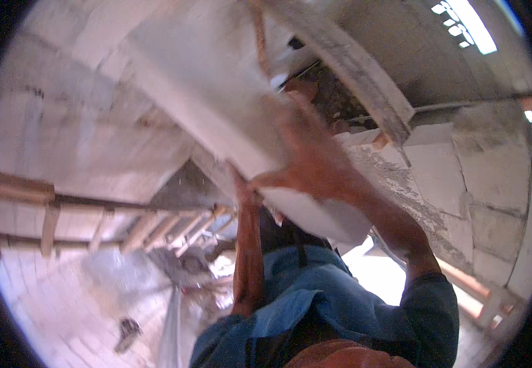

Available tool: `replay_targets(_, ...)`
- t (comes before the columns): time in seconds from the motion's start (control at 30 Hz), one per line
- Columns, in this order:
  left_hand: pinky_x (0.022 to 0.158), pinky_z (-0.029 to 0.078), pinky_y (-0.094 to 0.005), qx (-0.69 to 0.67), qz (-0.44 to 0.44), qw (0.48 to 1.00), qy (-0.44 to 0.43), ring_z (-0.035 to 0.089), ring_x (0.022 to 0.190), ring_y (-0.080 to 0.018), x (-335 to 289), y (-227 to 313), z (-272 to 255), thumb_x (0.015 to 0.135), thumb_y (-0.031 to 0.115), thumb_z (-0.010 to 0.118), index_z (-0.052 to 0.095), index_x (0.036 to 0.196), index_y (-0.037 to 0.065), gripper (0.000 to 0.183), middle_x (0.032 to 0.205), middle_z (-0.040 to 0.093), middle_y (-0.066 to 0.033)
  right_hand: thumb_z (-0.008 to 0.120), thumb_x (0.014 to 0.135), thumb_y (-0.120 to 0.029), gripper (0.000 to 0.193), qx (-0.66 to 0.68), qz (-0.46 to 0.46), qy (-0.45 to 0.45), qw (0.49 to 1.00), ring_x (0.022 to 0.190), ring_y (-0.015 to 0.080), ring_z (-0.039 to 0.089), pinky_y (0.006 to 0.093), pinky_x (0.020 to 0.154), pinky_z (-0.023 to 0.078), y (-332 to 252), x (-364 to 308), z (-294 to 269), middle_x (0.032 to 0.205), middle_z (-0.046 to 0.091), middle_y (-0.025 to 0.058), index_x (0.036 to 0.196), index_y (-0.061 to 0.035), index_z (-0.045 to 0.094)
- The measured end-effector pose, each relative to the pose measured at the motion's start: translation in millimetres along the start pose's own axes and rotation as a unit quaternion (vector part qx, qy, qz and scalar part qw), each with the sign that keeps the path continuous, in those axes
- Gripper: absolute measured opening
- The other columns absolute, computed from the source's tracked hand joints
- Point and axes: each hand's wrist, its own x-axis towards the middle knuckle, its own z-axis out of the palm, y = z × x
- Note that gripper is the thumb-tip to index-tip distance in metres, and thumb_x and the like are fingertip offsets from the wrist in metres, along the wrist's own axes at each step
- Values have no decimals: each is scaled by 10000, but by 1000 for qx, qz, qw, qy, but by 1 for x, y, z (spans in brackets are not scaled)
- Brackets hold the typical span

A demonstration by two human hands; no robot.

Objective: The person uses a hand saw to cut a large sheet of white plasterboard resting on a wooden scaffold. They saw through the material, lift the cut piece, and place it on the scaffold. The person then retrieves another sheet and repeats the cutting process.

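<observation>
A large pale slab [217, 92] with a thick white edge slants from the upper left down to just in front of my body. Its lower end [321, 218] reaches close to my waist. At the slab's near left edge, my left hand [246, 189] is closed on it, with its fingers mostly hidden behind the edge. My right hand [309, 147] grips the slab across its face, thumb pointing toward my left hand. Motion smears the right fingers, so their tips are unclear.
A wooden ladder-like frame [50, 227] runs along the left. A weathered plank [352, 61] slants across the upper right, beside a dark gap [339, 92]. Pale blocks [434, 162] form a surface on the right. A dark object [128, 334] lies at lower left.
</observation>
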Motion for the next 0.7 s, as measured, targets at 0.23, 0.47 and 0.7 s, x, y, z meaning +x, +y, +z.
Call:
replay_targets(0.23, 1014, 486, -437, 200, -146, 968, -48, 573, 1201, -296, -17, 37, 122, 973, 564, 584, 424, 1428, -38, 771, 1326, 569, -183, 870, 722, -392, 1024, 47, 152, 22, 987, 1435, 376, 361, 488, 1183, 291, 37, -28, -38, 1533, 393, 236, 1523, -22, 350)
replay_targets(0.47, 896, 521, -414, 333, -201, 892, -230, 604, 1113, -274, -2, 39, 129, 870, 601, 706, 455, 1412, -30, 869, 1270, 599, -173, 877, 700, -326, 1036, 119, 225, 99, 962, 1425, 380, 365, 487, 1178, 293, 42, -70, -38, 1561, 363, 210, 1548, -60, 343)
replay_targets(0.7, 1017, 488, -515, 351, -255, 869, -239, 510, 1281, -415, 0, 23, 166, 791, 593, 791, 184, 1529, -38, 1145, 1427, 434, -300, 886, 687, -324, 992, 34, 236, 139, 961, 1401, 418, 383, 508, 1160, 321, 55, -89, -41, 1502, 421, 226, 1518, -81, 403)
